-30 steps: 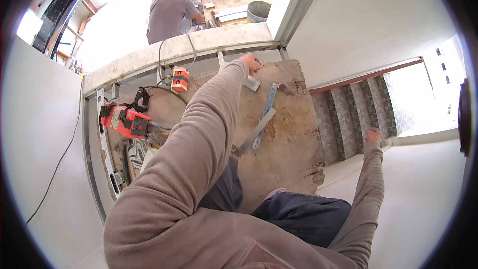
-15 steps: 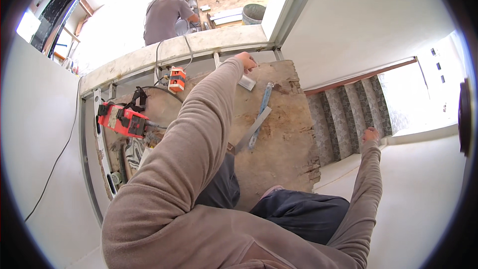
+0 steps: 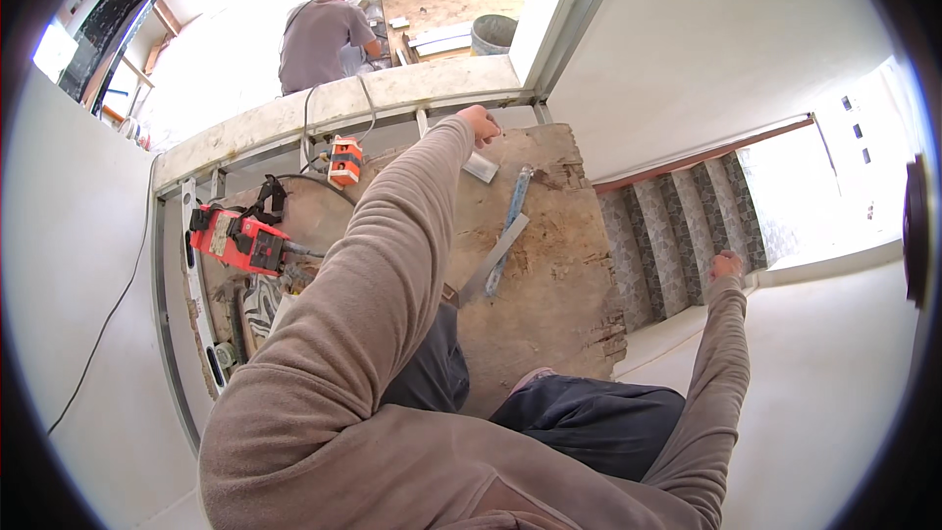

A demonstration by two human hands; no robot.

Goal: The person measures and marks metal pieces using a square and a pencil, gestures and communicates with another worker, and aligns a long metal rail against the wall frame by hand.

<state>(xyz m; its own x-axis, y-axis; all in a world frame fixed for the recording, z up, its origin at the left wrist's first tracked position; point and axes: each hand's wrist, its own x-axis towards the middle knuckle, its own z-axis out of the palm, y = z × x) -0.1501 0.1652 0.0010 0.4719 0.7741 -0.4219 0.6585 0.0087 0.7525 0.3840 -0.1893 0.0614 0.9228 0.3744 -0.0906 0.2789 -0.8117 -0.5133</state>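
My left hand [image 3: 480, 125] reaches forward with curled fingers, close to the metal frame [image 3: 422, 122] below the pale sill. What it holds, if anything, is too small to make out. Just below it, a small pale rectangular piece [image 3: 480, 168] lies on the worn wooden board [image 3: 549, 304]. A blue, paint-marked strip [image 3: 508, 226] and a grey metal blade-like strip [image 3: 496, 253] cross each other on that board. Off to the right, my right hand [image 3: 726, 265] is closed at the edge of the low white wall [image 3: 824, 261], beside the stairs; its grip is partly hidden.
A red and black power tool [image 3: 238, 238], an orange box-shaped device [image 3: 344, 161] and a long level [image 3: 196, 285] are at left. Patterned stairs [image 3: 677, 236] drop away at right. Beyond the sill [image 3: 392, 88], another person [image 3: 324, 44] crouches near a bucket [image 3: 494, 34].
The whole view has shifted slightly. Both my hands keep nearly the same places. The crouching person's head and arm have moved a little.
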